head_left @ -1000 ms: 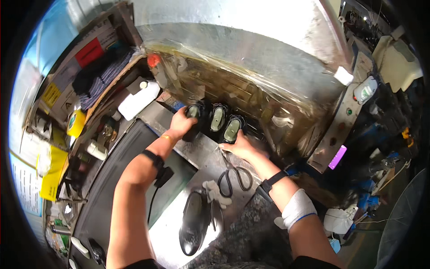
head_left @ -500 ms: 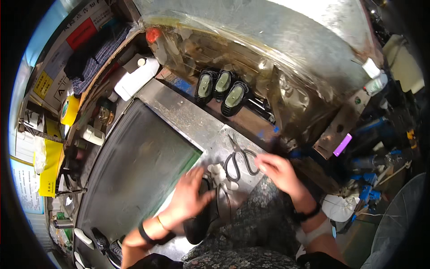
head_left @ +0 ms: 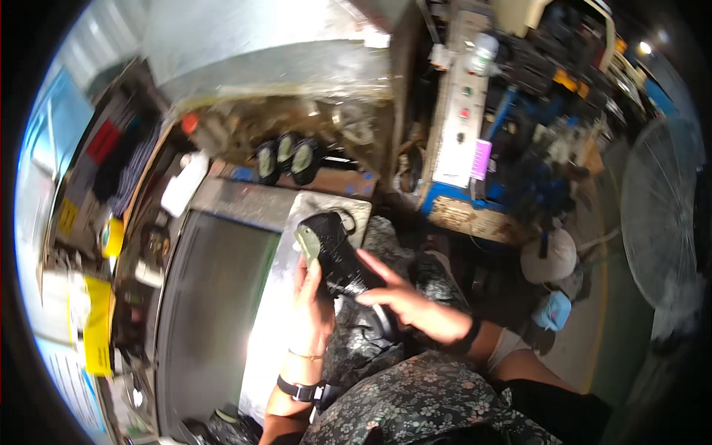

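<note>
Head view: we hold a black shoe [head_left: 326, 241] tilted beside the desk [head_left: 274, 297], our left hand [head_left: 315, 304] grasping its opening; our right hand [head_left: 408, 300] lies along its side, grip unclear. Handling seems midway, this shoe not yet set down; three similar shoes [head_left: 285, 152] stand together on the ledge [head_left: 341, 182], untouched by our hands.
</note>
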The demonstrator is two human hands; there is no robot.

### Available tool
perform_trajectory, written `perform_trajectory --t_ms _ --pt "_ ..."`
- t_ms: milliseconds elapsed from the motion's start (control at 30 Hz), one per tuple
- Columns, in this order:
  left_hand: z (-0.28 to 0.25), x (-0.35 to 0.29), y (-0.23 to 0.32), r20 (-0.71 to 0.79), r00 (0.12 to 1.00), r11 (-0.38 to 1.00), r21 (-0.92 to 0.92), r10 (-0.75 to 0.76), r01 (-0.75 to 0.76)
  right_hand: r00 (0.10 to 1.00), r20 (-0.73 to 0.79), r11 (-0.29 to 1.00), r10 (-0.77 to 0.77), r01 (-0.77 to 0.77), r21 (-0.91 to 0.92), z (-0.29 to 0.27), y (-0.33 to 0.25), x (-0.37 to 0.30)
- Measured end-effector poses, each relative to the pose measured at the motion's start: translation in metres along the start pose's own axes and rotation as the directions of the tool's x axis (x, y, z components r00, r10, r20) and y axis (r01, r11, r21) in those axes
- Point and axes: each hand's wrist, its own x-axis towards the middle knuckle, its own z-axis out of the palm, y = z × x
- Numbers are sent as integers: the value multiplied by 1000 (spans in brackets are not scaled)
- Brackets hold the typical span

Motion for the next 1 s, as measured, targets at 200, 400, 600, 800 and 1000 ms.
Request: perform_trajectory --t_ms 200,400,600,800,1000 --pt "-2 -45 -31 324 888 655 755 -325 -36 838 -122 591 -532 264 -762 -124 -145 -119" --pt "-47 -84 -76 149 950 178 979 -273 -102 332 -341 114 -879 -550 -828 -218 -307 -158" --pt "-32 -84 -92 405 902 116 913 -153 -390 310 -397 52 -864 -729 -682 -284 -363 -160" --pt "-16 -77 -100 404 895 138 913 -190 -383 458 -563 -62 -688 -810 -584 -282 -378 -139" --pt "-15 -76 -105 371 913 158 925 -171 -346 426 -448 -160 -786 -840 -518 -280 -319 -132"
